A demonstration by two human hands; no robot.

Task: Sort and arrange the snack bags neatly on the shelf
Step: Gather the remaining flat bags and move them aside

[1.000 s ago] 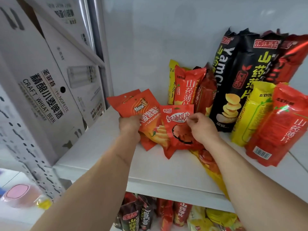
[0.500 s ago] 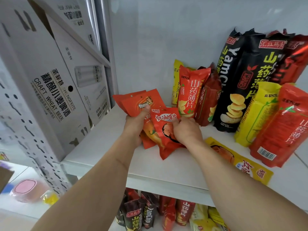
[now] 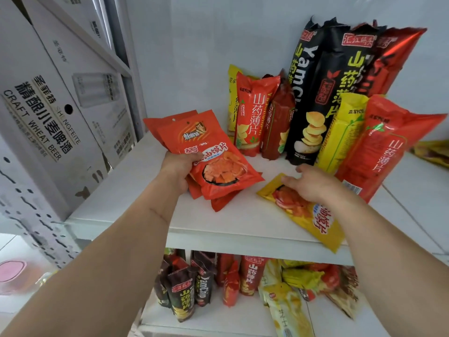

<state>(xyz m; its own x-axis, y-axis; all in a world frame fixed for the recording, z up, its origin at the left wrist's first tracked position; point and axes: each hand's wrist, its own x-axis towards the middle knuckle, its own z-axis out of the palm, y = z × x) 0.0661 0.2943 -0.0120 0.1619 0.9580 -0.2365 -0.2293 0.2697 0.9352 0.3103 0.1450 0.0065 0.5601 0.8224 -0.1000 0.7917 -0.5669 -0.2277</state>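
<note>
My left hand point(image 3: 178, 170) grips a stack of flat orange-red snack bags point(image 3: 216, 166) just above the white shelf point(image 3: 218, 229), thumb on the top bag. My right hand point(image 3: 313, 184) lies with relaxed fingers on a flat yellow snack bag point(image 3: 315, 222) lying on the shelf near its front edge. Upright against the back wall stand small red and yellow yam chip bags point(image 3: 252, 115), tall black Yam Chip bags point(image 3: 323, 93), a yellow bag point(image 3: 340, 132) and a red bag point(image 3: 384, 147).
White beer cartons point(image 3: 48, 113) fill the space to the left of the shelf. The lower shelf point(image 3: 218, 322) holds several mixed snack bags. Another yellow bag point(image 3: 435, 152) lies at the far right.
My right hand let go of the red bag, which now sits on the stack in my left hand, and moved right onto the yellow bag. The view shifted a little.
</note>
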